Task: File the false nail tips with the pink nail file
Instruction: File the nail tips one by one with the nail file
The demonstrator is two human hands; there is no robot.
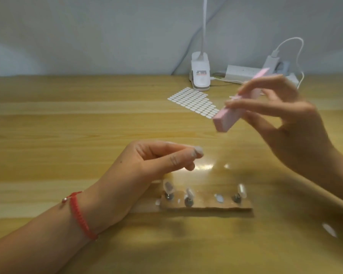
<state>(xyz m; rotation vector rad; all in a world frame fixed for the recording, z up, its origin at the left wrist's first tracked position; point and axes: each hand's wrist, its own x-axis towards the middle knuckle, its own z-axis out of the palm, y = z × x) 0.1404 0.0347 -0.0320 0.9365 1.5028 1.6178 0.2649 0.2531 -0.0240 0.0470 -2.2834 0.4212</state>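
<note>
Right hand (285, 117): raised above the table, fingers and thumb curled round the pink block-shaped nail file (231, 114), gripping it about mid-length.
Pink file: held in the air, slanted, its lower end towards the left hand and its far end towards the wall; touching nothing else.
Left hand (147, 161): low over the table, thumb and forefinger pinched on a small clear false nail tip (198, 150); the blur hides how the tip sits between them.
Gap: file and pinched tip are near each other but apart.
Brown cardboard strip (206, 207): lies flat on the light wooden table (67, 125), just in front of the left hand.
Mounted nail tips (169, 187): three clear ones stand upright on small metal pegs along the strip; a fourth pale piece lies flat between them.
Loose nail tip (329, 230): on the table at the near right, well apart from the strip.
Red braided bracelet (80, 214): round the left wrist.
Sheet of white oval stickers (192, 101): flat on the table beyond the hands.
White clip lamp (200, 74): at the far edge.
White power strip (242, 73): beside the lamp, a charger and white cable plugged in.
</note>
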